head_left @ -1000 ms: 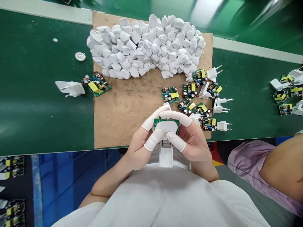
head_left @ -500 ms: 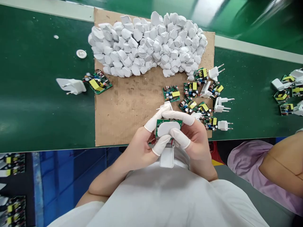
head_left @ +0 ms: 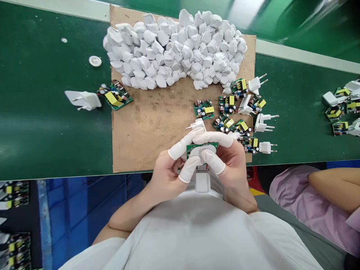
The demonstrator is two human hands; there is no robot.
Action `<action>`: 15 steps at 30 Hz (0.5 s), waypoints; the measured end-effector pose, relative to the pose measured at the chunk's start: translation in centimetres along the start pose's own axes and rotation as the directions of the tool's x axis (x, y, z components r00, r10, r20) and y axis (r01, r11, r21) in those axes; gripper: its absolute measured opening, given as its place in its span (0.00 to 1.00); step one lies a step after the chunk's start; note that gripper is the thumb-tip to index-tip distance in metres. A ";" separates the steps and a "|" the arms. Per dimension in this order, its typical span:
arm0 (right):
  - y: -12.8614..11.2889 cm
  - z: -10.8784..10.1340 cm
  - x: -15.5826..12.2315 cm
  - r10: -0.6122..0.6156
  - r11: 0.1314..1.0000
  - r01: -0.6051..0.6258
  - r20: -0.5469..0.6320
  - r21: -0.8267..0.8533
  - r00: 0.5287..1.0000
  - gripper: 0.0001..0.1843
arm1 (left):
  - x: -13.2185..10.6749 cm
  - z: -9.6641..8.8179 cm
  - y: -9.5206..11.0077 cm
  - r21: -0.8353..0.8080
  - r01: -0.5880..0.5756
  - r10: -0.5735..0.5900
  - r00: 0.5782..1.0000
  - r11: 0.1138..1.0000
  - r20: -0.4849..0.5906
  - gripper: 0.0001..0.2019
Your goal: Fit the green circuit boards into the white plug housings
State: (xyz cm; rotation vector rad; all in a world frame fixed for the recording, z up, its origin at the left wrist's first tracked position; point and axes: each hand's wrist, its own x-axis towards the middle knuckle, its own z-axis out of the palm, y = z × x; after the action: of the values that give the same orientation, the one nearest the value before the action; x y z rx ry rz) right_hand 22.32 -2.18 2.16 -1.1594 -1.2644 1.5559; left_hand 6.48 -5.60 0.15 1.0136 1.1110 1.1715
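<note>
My left hand [head_left: 168, 170] and my right hand [head_left: 232, 165] meet over the near edge of a brown cardboard sheet [head_left: 149, 123]. Both wear white finger cots. Between them they grip a green circuit board [head_left: 202, 147] with a white pad [head_left: 204, 151] pressed on its underside. A white plug housing [head_left: 203, 180] hangs from the board toward my body. Thumbs and forefingers of both hands pinch the board and pad.
A big heap of white pads [head_left: 174, 48] fills the far half of the cardboard. Several circuit boards with white plugs [head_left: 239, 112] lie at its right. One more board and plug [head_left: 95, 98] lies left on the green belt; others [head_left: 343, 108] lie far right. Another person's arm [head_left: 332, 187] is at right.
Both hands have drawn slightly closer together and my thumbs have slid over the white pad, covering more of it. The other person's arm has dropped lower at the right.
</note>
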 end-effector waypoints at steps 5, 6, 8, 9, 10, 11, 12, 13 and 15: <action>-0.1 0.0 0.4 -0.028 1.000 0.028 0.047 -0.008 0.998 0.18 | 0.3 0.2 0.2 -0.023 0.027 -0.028 0.998 0.999 -0.056 0.27; -0.2 -0.1 0.4 -0.031 0.999 0.032 0.065 -0.018 0.997 0.16 | 0.4 0.3 0.3 -0.011 0.022 -0.023 0.997 1.000 -0.075 0.27; -0.3 -0.1 0.6 -0.057 0.998 0.060 0.094 -0.025 0.994 0.13 | 0.6 0.5 0.3 0.046 -0.010 0.014 0.995 0.999 -0.096 0.25; -0.3 0.0 0.6 -0.073 0.997 0.075 0.109 -0.015 0.991 0.13 | 0.6 0.5 0.3 0.084 -0.036 0.045 0.994 0.996 -0.102 0.23; -0.3 0.0 0.6 -0.091 0.996 0.091 0.113 0.005 0.989 0.13 | 0.7 0.5 0.2 0.119 -0.061 0.074 0.992 0.991 -0.107 0.23; -0.2 0.1 0.5 -0.107 0.994 0.105 0.114 0.026 0.988 0.13 | 0.6 0.5 0.1 0.145 -0.080 0.096 0.989 0.986 -0.109 0.22; -0.2 0.2 0.5 -0.122 0.992 0.118 0.111 0.044 0.986 0.13 | 0.6 0.5 0.0 0.159 -0.087 0.105 0.988 0.983 -0.109 0.22; -0.1 0.3 0.4 -0.124 0.992 0.119 0.102 0.049 0.987 0.12 | 0.5 0.5 -0.2 0.159 -0.081 0.099 0.990 0.984 -0.106 0.22; -0.1 0.3 0.1 -0.108 0.994 0.107 0.076 0.018 0.991 0.10 | 0.2 0.5 -0.4 0.126 -0.047 0.060 0.993 0.991 -0.100 0.22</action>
State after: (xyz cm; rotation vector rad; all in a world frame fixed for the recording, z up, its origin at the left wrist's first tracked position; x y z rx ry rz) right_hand 22.03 -2.13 2.26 -1.0143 -1.3426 1.5390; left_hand 7.05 -5.42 -0.13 1.0933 1.2575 1.2221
